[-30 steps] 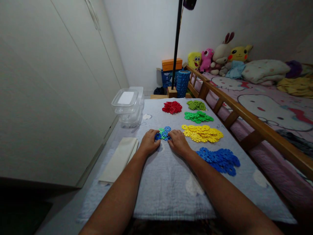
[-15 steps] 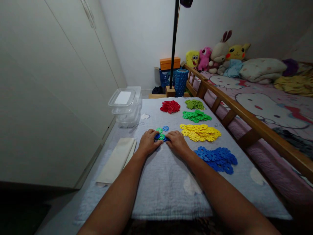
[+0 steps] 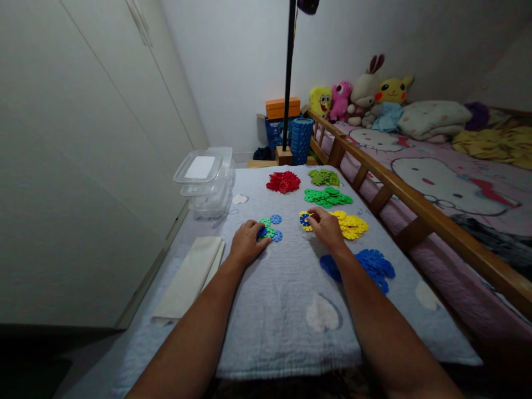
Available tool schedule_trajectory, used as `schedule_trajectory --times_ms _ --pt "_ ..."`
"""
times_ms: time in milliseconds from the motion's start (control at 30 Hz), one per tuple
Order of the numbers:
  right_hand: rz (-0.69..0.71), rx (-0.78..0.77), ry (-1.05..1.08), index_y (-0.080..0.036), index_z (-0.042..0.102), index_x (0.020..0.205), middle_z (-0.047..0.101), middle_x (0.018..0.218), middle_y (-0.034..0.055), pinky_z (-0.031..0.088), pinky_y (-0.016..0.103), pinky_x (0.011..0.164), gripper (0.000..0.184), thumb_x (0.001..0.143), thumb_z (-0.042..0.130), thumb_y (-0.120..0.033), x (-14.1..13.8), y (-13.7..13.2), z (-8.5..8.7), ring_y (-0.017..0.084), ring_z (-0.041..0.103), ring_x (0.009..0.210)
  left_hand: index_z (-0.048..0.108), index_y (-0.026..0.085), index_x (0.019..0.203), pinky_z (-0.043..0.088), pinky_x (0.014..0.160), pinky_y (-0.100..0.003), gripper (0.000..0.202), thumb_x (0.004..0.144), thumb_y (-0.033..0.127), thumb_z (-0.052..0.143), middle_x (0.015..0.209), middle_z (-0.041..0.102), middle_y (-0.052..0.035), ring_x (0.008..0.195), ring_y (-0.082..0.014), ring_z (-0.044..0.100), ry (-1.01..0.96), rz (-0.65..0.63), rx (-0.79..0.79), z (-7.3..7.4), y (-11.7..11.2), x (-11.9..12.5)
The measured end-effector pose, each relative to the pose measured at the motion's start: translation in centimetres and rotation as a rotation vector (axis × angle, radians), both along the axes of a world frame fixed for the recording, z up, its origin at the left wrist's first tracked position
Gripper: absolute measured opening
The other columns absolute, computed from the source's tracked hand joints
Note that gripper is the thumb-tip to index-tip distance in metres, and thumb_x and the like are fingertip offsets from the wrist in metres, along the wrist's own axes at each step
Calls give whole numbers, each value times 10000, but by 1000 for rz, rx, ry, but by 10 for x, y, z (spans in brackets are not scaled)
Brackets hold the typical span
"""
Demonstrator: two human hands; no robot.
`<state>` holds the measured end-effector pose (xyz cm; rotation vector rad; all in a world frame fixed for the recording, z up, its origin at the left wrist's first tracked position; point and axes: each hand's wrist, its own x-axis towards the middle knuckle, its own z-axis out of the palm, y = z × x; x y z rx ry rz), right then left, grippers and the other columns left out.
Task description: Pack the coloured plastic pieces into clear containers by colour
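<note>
On the cloth, my left hand (image 3: 246, 242) curls its fingers and thumb round the left side of a small cluster of green and blue notched discs (image 3: 269, 232). Its fingers partly cover that cluster, so how the pieces join is unclear. A lighter blue disc (image 3: 276, 219) lies at the far edge of the group. My right hand (image 3: 329, 231) pinches a dark blue notched disc (image 3: 305, 220) just in front of the yellow disc pile (image 3: 353, 226). Nearer to me, the right forearm partly hides the blue disc pile (image 3: 376, 267).
Red (image 3: 283, 182), light green (image 3: 324, 177) and green (image 3: 328, 197) disc piles lie toward the far side. Stacked clear plastic boxes (image 3: 203, 183) and a folded cream cloth (image 3: 189, 277) are on the left. A wooden bed rail (image 3: 386, 194) runs along the right.
My right hand has left the cluster and moved right to the yellow pile, where it holds a dark blue disc. My left hand stays at the cluster. The view has shifted slightly.
</note>
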<state>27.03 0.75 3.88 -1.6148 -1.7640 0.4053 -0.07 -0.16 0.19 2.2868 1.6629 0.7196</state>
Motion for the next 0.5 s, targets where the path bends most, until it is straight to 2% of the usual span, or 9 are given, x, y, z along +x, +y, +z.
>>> schedule_trajectory --times_ms 67,167,333,400,500 --pt "-81 -3 135 -179 747 1028 753 855 44 503 319 783 235 872 598 -273 17 4 2 203 674 800 720 235 1187 539 984 -432 384 850 418 744 1162 671 -102 1080 -288 655 -5 -2 -2 0 0 0" --pt "-121 4 285 -178 741 935 755 831 38 512 314 766 222 801 627 -315 39 13 6 199 678 793 719 242 1181 537 989 -424 372 848 406 745 1157 672 -94 1083 -283 655 -9 0 4 -1 0 0" --pt "-222 -11 375 -181 709 796 701 697 15 481 288 639 177 691 690 -323 75 33 26 175 626 659 715 240 1182 535 988 -420 366 854 401 741 1156 675 -92 1079 -280 657 -5 8 10 -3 1 0" --pt "-210 -39 401 -188 692 764 671 650 -5 457 269 594 173 663 710 -327 89 34 36 157 595 610 714 247 1181 535 981 -410 365 854 406 743 1153 675 -85 1070 -274 658 0 8 9 -3 2 0" --pt "-70 -181 377 -187 713 767 691 675 0 457 261 592 202 657 724 -356 104 19 46 151 597 617 710 234 1196 533 977 -405 373 867 408 728 1166 671 -89 1069 -273 659 10 8 -1 -2 2 0"
